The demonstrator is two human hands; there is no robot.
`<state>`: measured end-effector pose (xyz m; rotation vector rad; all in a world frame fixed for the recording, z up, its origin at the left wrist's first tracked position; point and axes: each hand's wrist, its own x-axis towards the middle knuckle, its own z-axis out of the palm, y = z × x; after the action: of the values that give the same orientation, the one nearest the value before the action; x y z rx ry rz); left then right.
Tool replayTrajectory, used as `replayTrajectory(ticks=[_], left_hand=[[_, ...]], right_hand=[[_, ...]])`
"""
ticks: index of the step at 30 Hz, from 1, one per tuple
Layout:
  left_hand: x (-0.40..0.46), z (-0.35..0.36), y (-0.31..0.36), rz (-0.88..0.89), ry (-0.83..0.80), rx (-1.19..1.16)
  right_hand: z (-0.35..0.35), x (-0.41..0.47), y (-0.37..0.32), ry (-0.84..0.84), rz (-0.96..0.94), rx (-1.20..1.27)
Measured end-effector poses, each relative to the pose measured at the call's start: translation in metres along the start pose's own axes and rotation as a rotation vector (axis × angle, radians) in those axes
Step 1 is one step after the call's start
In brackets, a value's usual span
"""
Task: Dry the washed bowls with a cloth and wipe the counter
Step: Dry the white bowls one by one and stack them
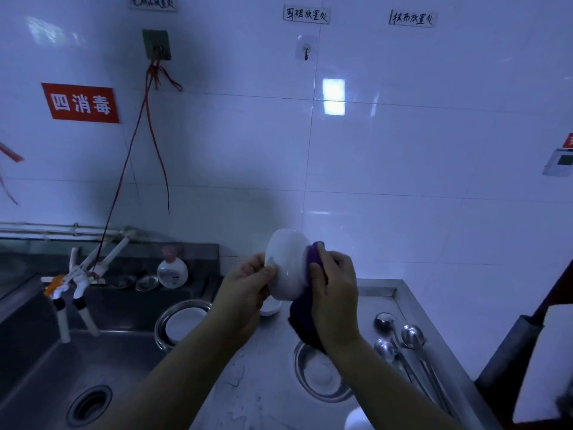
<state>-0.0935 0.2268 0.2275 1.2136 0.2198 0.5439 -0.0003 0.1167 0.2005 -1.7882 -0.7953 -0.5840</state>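
The steel counter (273, 367) was unwiped, judging by marks on its surface; a metal dish (322, 375) at five o'clock and another (181, 321) at seven held white bowls, dryness unclear. Drying seemed midway. A white bowl (286, 268) was held up at centre, the left hand (248, 283) pinching its rim at nine o'clock. At three o'clock the right hand (335, 293), fingers curled, pressed the purple cloth (305, 318) against it.

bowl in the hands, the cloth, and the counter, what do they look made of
White bowl: likely glazed ceramic, smooth and glossy; melamine possible. Purple cloth: soft fabric, matte, hanging in folds. Counter: stainless steel by its dull grey sheen and raised folded rim.
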Motion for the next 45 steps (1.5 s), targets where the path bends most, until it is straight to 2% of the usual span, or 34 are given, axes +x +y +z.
replayTrajectory(ticks=[4, 13, 19, 22, 26, 29, 33, 36, 38, 41, 45], left_hand=[[-0.003, 0.002, -0.007, -0.033, -0.006, -0.033], [0.000, -0.003, 0.009, -0.057, -0.025, -0.217], [-0.006, 0.001, 0.012, -0.045, -0.044, -0.103], [-0.011, 0.002, 0.011, -0.046, -0.028, 0.022], [-0.016, 0.013, 0.008, -0.058, -0.081, 0.022], [-0.016, 0.019, 0.010, -0.087, -0.102, -0.121], [-0.016, 0.020, 0.009, -0.163, -0.051, -0.303], [-0.017, 0.020, 0.009, -0.206, -0.027, -0.504], [-0.017, 0.020, 0.010, -0.212, -0.015, -0.613], [-0.016, 0.024, 0.009, -0.220, 0.030, -0.703], [-0.015, 0.029, 0.007, -0.254, 0.069, -0.721]], right_hand=[[-0.003, 0.001, 0.000, 0.039, -0.305, -0.157], [-0.020, -0.007, 0.015, -0.029, -0.655, -0.236], [-0.024, 0.007, 0.011, -0.009, -0.584, -0.225], [-0.024, 0.006, 0.003, 0.007, -0.483, -0.117], [-0.016, 0.015, -0.015, 0.012, -0.351, 0.019], [-0.005, 0.007, -0.019, -0.007, -0.386, 0.037], [0.005, -0.011, -0.005, 0.076, -0.580, -0.063], [0.006, -0.019, 0.010, 0.127, -0.647, -0.094], [0.003, -0.021, 0.017, 0.155, -0.645, -0.071], [0.000, -0.015, 0.016, 0.194, -0.545, 0.036], [0.007, -0.012, 0.006, 0.206, -0.564, -0.082]])
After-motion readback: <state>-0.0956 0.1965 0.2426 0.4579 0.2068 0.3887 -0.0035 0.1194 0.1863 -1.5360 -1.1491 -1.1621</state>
